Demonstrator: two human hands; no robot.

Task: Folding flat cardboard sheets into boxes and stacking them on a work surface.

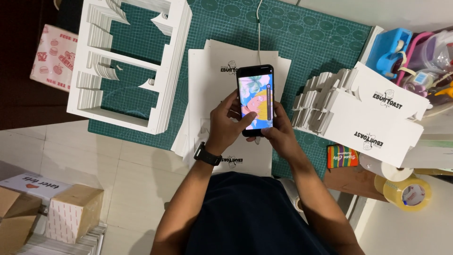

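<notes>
1. From my remote seat, both hands close on one phone [255, 100]. The left hand [225, 123] wraps its left edge, thumb laid across the lit screen; the right hand [281, 133] cups the lower right corner, fingers pressed to the case. Each grip is pinched on the phone, neither spread.

2. The phone is held upright in the air, directly above the loose stack of flat white card blanks [212, 71], which lies on the green cutting mat [321, 42]. A white cable [258, 33] runs up from the phone's top edge across the mat.

3. Progress, as I judge it: the card work is idle, since neither hand touches any card. Left of the phone stands one tall pile of die-cut white frames [165, 71]; right of it, one batch of folded white boxes [377, 118] leaning in a row. The flat blanks under the phone look unfolded.

4. Count around the phone: one phone, one black wristwatch [206, 154] on the left wrist, one cutting mat, one blue tape dispenser [391, 49] far right, one roll of clear tape [409, 192] lower right, one white paper roll [384, 169] beside it, one striped colourful packet [342, 156] just right of the right forearm, and two brown cartons [75, 210] lower left on the tiled floor [137, 174].
</notes>
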